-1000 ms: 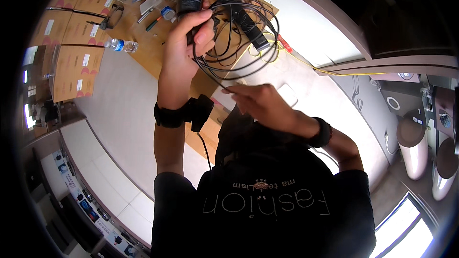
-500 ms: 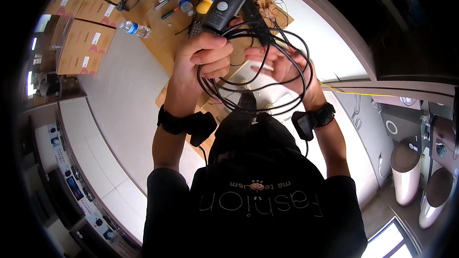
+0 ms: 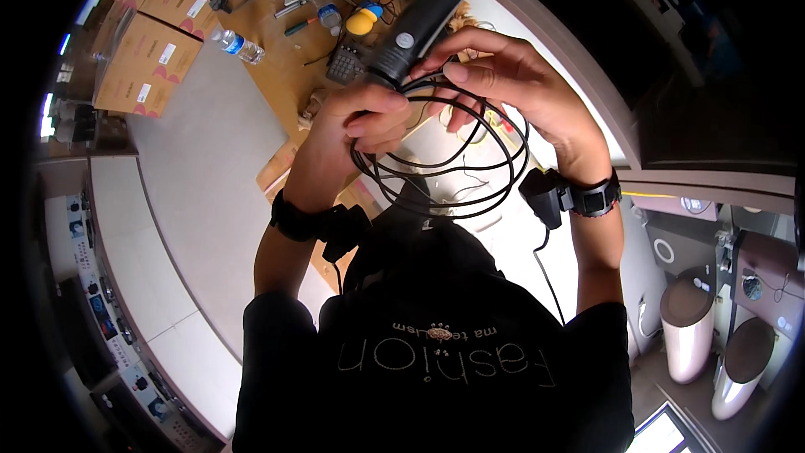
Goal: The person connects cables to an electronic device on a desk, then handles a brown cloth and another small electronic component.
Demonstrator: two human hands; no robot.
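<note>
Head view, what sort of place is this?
Probably a bathroom showroom doubling as workspace: two dark-lidded toilets stand at the right, cardboard cartons at the upper left, and a cluttered tan table ahead.

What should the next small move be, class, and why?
Probably, the right hand should draw the black cable's loops closer together. The left hand is closed around one side of them, by the end of the black cylindrical device; the loops spread wide, and the right hand is beside them.
</note>
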